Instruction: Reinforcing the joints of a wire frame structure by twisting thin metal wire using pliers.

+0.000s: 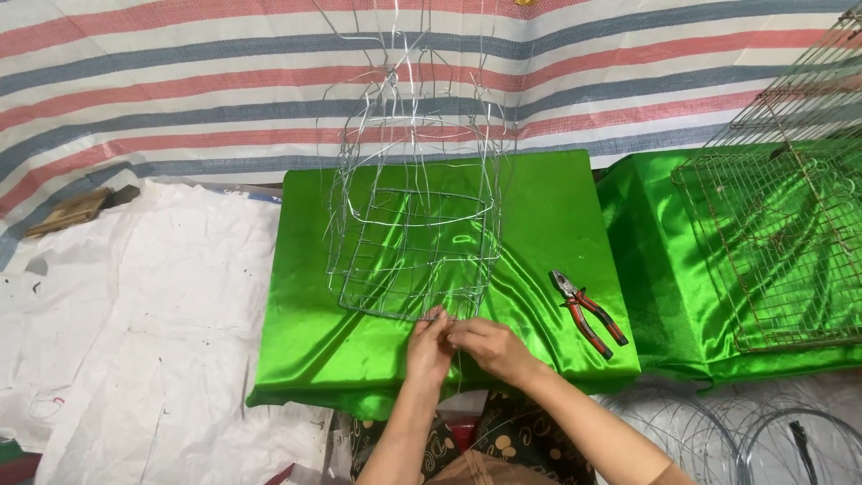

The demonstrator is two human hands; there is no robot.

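Note:
A half-built wire cage (409, 233) of thin silver wire stands upright on a green satin cloth (314, 314). Loose wire ends stick up from its top. Both my hands meet at the cage's near bottom edge. My left hand (429, 346) pinches the wire there. My right hand (489, 346) pinches the same spot from the right, fingertips touching the left hand's. A thin wire strand hangs down between them.
Red-handled pliers (588, 310) lie on the cloth right of my hands. A finished wire cage (781, 242) rests on a second green cloth at the right. Coils of wire (718, 431) lie at lower right. White sheeting (135, 314) covers the floor left; a striped tarp (180, 90) hangs behind.

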